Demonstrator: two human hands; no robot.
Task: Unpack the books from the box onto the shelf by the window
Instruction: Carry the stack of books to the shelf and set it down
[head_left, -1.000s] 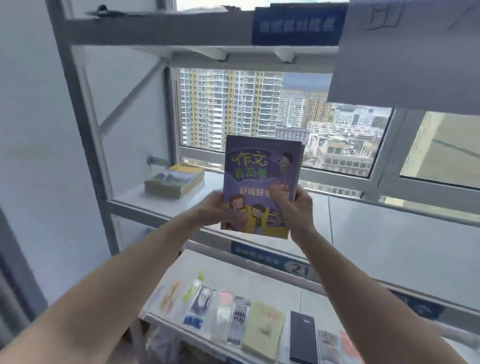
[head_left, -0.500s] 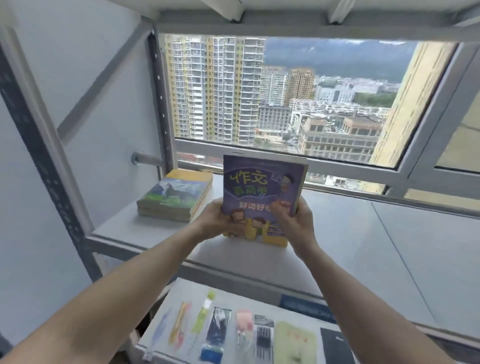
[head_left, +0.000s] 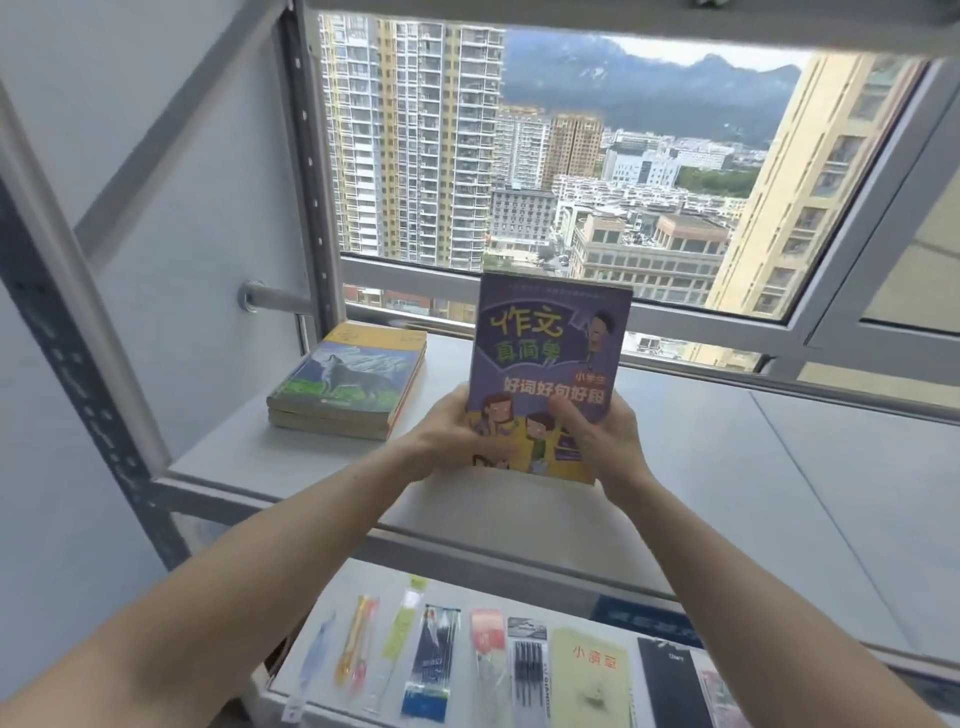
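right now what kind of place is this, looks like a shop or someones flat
Probably a stationery or book shop, or its stockroom, high in a city building. Packaged pens lie in a row on the lower grey metal shelf, which bears a blue label strip, and a stack of wolf-cover paperbacks waits above.

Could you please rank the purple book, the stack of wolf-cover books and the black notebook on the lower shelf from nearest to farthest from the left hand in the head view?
1. Purple book: gripped by the left hand.
2. Stack of wolf-cover books: to its left on the shelf.
3. Black notebook: lower shelf, down to the right.
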